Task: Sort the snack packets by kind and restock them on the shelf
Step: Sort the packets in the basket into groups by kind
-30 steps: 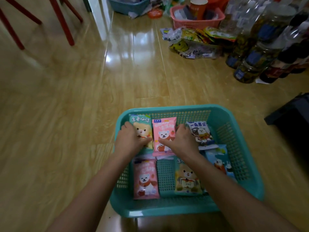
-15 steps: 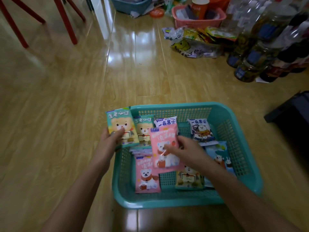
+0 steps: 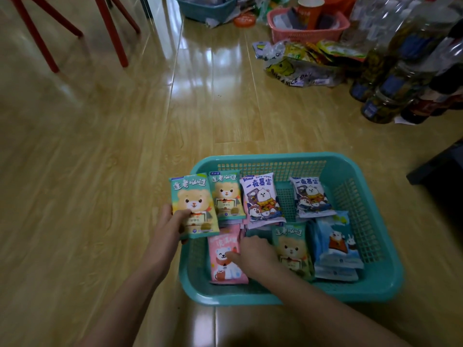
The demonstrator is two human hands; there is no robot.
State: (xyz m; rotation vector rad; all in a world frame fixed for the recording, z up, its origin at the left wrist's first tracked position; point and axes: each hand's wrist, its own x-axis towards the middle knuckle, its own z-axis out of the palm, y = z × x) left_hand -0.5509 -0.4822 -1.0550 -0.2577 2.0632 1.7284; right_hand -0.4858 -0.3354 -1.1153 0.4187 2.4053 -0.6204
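Plastic-mesh basket (image 3: 350,295), green packet (image 3: 192,201) in left hand (image 3: 167,230); right hand (image 3: 254,254) on pink packet (image 3: 224,267)

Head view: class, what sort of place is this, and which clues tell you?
Probably a room at home, not a shop: glossy wood-plank floor, red chair legs, and bottles and a pink basket standing on it.

A glossy wooden floor (image 3: 125,146) carries everything. Red chair legs (image 3: 110,28) stand at its far left corner. Along the far edge sit a small teal basket (image 3: 200,8), an orange lid (image 3: 244,20) and a pink basket (image 3: 300,36) with an orange paper cup (image 3: 309,11) in it. Just before the pink basket lies a printed plastic bag (image 3: 293,71). Dark-filled bottles (image 3: 390,91) crowd the right edge, and nearer along that edge is a dark object (image 3: 441,169).
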